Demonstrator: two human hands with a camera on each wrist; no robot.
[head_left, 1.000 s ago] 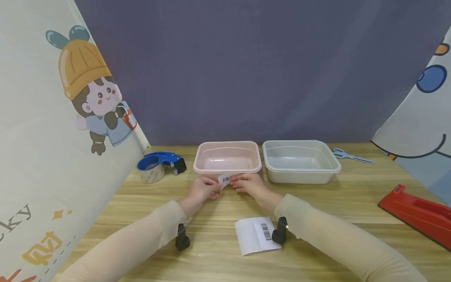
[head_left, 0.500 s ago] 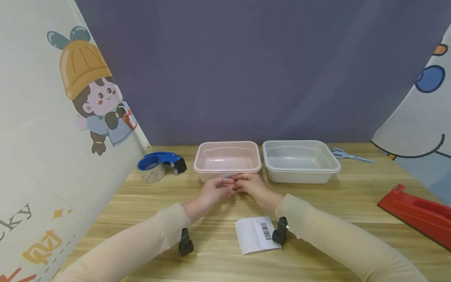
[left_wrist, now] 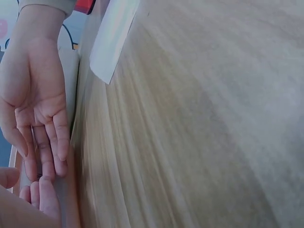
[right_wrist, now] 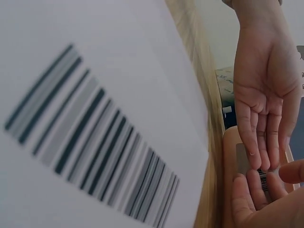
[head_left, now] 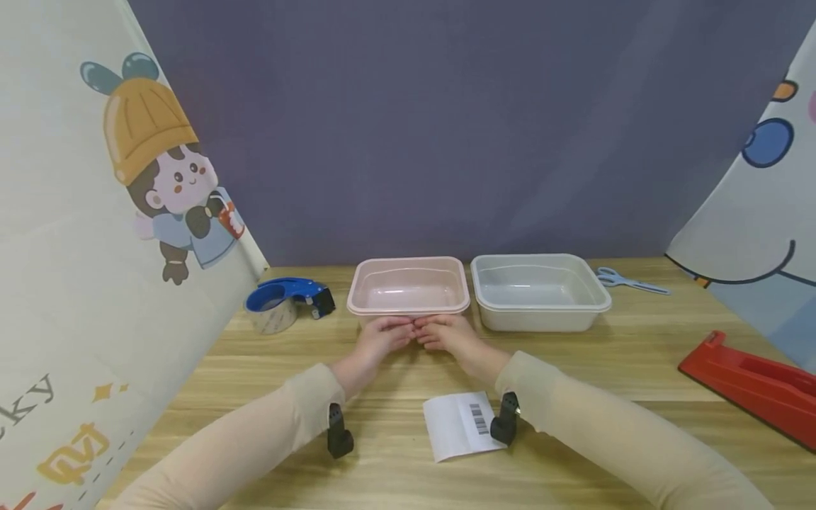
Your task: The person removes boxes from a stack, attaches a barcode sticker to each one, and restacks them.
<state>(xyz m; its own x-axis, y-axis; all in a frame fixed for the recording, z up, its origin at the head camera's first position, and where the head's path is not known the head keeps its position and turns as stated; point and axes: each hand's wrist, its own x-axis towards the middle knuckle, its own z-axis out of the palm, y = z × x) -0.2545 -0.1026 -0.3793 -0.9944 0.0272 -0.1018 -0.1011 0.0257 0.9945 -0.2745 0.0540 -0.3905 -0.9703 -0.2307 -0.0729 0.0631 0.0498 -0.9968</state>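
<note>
A pink plastic container (head_left: 408,312) stands at the back of the table. A small white barcode label (right_wrist: 264,179) lies against its front wall, mostly covered by fingers. My left hand (head_left: 379,343) and right hand (head_left: 454,338) meet fingertip to fingertip at that wall, just under the rim. Straight fingers of both hands press over the label; the left palm (right_wrist: 266,80) faces the wall in the right wrist view, and the right palm (left_wrist: 35,80) does so in the left wrist view. In front of the hands lies a white paper sheet (head_left: 452,428) printed with a barcode.
To the right of the pink container stands a white container (head_left: 542,309), with light blue scissors (head_left: 637,285) beyond it. A blue tape dispenser (head_left: 296,287) with clear tape sits at the left. A red tape dispenser (head_left: 752,382) is near the right edge.
Earlier the left hand pinched the label's left end; it has let go, slid rightward along the label, then spread flat beside the right hand. The label is now hidden in the head view.
</note>
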